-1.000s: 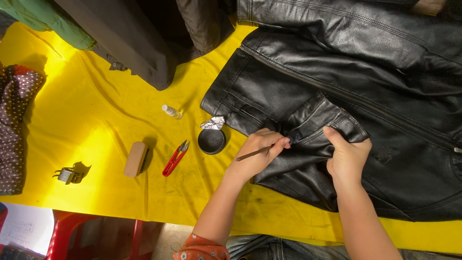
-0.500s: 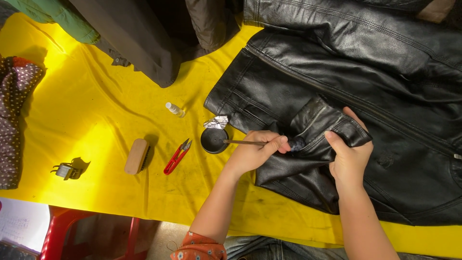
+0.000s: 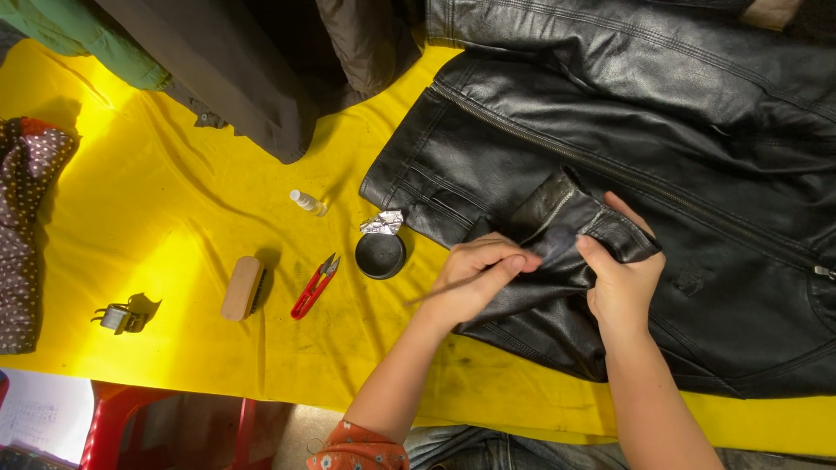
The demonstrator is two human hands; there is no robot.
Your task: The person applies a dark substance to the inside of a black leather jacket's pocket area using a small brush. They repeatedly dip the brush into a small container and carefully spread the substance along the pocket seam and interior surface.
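A black leather jacket (image 3: 662, 148) lies spread over a yellow cloth (image 3: 131, 218). My right hand (image 3: 620, 280) pinches a folded flap of the jacket (image 3: 566, 218) and holds it raised. My left hand (image 3: 477, 280) grips a thin brush (image 3: 435, 294), its tip on the raised flap just left of my right thumb. A small round black tin (image 3: 380, 254) with a crumpled foil lid (image 3: 383, 223) sits on the cloth just left of my left hand.
Red thread snips (image 3: 313, 287), a wooden brush block (image 3: 241, 288), a small white bottle (image 3: 308, 203) and a metal clip (image 3: 116, 318) lie on the cloth. Dark and green garments (image 3: 252, 78) hang at the top. Dotted fabric (image 3: 22, 218) lies at the left edge. A red stool (image 3: 122, 426) stands below.
My left hand went from the jacket flap to the black tin with the brush and came back to the flap. My right hand folded the flap up higher.
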